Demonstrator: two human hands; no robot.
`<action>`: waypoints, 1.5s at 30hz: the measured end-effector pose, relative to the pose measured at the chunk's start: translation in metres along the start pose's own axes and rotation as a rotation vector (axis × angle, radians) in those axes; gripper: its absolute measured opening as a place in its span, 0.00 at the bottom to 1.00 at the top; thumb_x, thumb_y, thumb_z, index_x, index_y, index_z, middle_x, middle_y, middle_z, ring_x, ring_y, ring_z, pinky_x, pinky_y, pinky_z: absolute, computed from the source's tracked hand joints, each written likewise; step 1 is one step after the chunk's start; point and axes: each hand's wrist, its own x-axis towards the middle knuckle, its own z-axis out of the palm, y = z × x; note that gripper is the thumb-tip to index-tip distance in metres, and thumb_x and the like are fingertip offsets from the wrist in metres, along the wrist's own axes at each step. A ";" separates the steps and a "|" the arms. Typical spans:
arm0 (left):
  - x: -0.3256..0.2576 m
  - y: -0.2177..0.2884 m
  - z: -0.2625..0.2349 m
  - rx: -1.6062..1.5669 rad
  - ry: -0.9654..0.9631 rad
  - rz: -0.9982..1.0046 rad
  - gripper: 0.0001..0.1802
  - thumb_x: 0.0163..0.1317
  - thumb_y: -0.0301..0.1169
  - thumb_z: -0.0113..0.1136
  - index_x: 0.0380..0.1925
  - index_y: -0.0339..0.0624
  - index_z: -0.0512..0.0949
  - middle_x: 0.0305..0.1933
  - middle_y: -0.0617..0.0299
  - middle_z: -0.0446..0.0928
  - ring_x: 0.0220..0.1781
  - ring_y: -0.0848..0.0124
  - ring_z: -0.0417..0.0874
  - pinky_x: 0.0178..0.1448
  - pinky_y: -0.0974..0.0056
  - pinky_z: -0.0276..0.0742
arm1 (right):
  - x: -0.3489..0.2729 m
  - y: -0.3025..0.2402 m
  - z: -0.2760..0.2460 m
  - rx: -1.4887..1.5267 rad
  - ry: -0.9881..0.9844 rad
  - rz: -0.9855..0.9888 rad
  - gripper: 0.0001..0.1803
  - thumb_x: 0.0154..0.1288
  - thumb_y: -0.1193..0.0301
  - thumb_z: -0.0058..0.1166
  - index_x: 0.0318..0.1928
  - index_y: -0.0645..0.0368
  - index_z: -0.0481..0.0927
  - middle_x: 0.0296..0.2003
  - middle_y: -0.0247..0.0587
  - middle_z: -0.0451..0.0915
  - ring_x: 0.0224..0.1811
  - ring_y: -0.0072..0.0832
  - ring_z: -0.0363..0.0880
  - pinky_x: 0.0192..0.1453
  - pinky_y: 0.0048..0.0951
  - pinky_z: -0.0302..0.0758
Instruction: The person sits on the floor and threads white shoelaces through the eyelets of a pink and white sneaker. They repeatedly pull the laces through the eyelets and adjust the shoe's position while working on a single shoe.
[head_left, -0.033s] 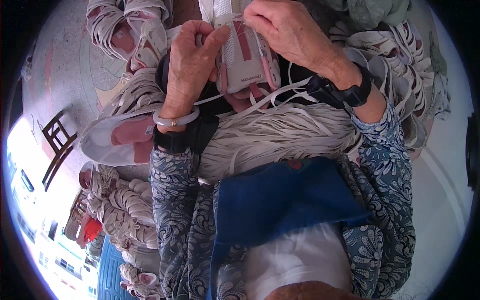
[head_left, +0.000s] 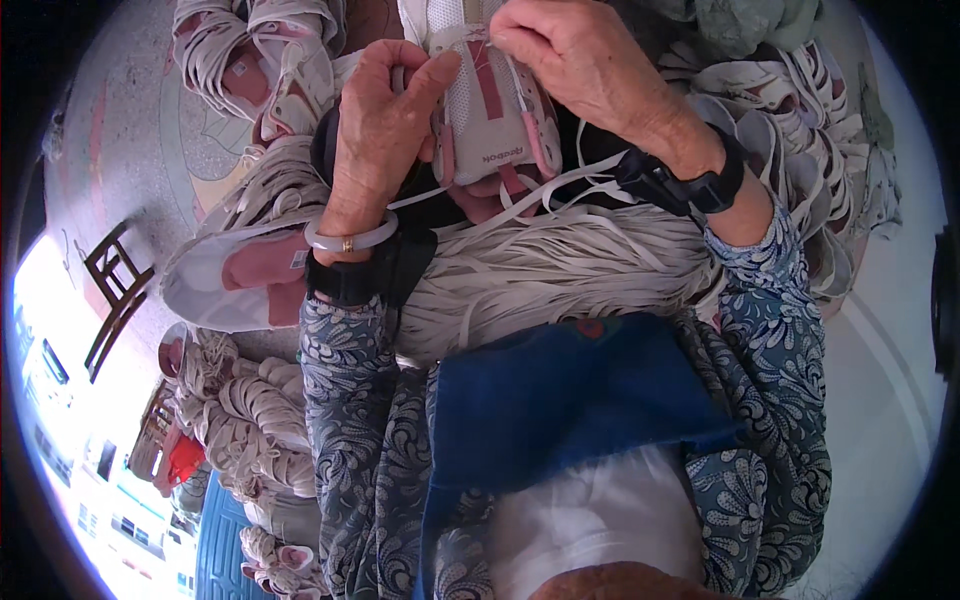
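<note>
A white and pink shoe upper (head_left: pixel 495 140) lies in front of me at the top, its tongue and pink side loops facing me. My left hand (head_left: pixel 385 120) is closed in a pinch at its left side. Across from it, my right hand (head_left: pixel 580 70) pinches at the right side. White shoelace (head_left: pixel 522 95) runs up from the loops toward both hands; thin strands cross the tongue between them. The fingertips partly hide what they grip. Below the shoe, a thick bundle of white laces (head_left: pixel 570 260) lies across my lap, with loose strands trailing by my right wrist.
Shoe uppers are heaped at the upper left (head_left: pixel 250 70), with another stack of uppers (head_left: pixel 800 130) at the right. One white upper with a pink lining (head_left: pixel 240 270) lies beside my left wrist. More bundled uppers (head_left: pixel 260 410) sit at lower left, near a blue plastic surface (head_left: pixel 225 540).
</note>
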 end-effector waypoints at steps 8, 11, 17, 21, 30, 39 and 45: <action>0.001 -0.004 -0.002 -0.026 -0.047 0.047 0.15 0.63 0.36 0.62 0.41 0.37 0.72 0.23 0.69 0.73 0.15 0.84 0.66 0.17 0.77 0.61 | -0.001 -0.009 -0.006 0.563 0.056 0.488 0.05 0.67 0.76 0.53 0.36 0.66 0.77 0.23 0.40 0.76 0.23 0.19 0.72 0.26 0.24 0.69; 0.002 -0.003 -0.002 -0.026 -0.041 0.031 0.15 0.63 0.36 0.62 0.40 0.37 0.72 0.23 0.69 0.73 0.15 0.84 0.66 0.17 0.77 0.61 | 0.001 -0.012 -0.009 0.387 0.030 0.422 0.04 0.66 0.77 0.53 0.35 0.67 0.77 0.23 0.39 0.76 0.23 0.19 0.72 0.27 0.23 0.69; 0.003 -0.004 -0.002 -0.049 -0.043 0.007 0.14 0.63 0.36 0.63 0.39 0.38 0.72 0.21 0.70 0.72 0.15 0.84 0.66 0.17 0.77 0.60 | 0.006 -0.007 -0.021 0.335 -0.124 0.337 0.04 0.65 0.77 0.52 0.34 0.67 0.76 0.24 0.40 0.75 0.24 0.24 0.72 0.29 0.27 0.70; -0.001 0.001 0.001 -0.047 -0.024 -0.005 0.14 0.62 0.36 0.63 0.39 0.38 0.73 0.21 0.70 0.72 0.14 0.84 0.66 0.17 0.76 0.60 | 0.003 -0.003 -0.019 0.042 -0.129 0.040 0.04 0.62 0.77 0.54 0.34 0.67 0.76 0.28 0.43 0.74 0.31 0.34 0.73 0.36 0.31 0.71; 0.000 0.002 -0.001 -0.001 -0.041 -0.005 0.15 0.62 0.36 0.63 0.40 0.37 0.73 0.20 0.69 0.71 0.15 0.83 0.66 0.17 0.76 0.60 | 0.006 0.004 -0.010 0.126 -0.116 -0.053 0.06 0.64 0.76 0.55 0.32 0.68 0.76 0.26 0.39 0.75 0.30 0.28 0.74 0.34 0.27 0.72; 0.004 -0.006 -0.005 -0.066 -0.077 0.008 0.14 0.62 0.33 0.62 0.41 0.36 0.72 0.25 0.67 0.73 0.15 0.82 0.67 0.18 0.76 0.61 | 0.005 -0.009 -0.005 0.514 0.015 0.433 0.07 0.66 0.75 0.55 0.31 0.67 0.75 0.18 0.36 0.74 0.17 0.19 0.70 0.20 0.25 0.66; 0.001 -0.002 -0.002 0.009 -0.006 0.026 0.13 0.63 0.32 0.61 0.42 0.35 0.73 0.26 0.66 0.74 0.16 0.82 0.68 0.17 0.76 0.62 | 0.012 -0.015 -0.003 0.275 0.005 0.305 0.06 0.63 0.75 0.57 0.32 0.65 0.76 0.21 0.44 0.74 0.21 0.29 0.72 0.26 0.31 0.70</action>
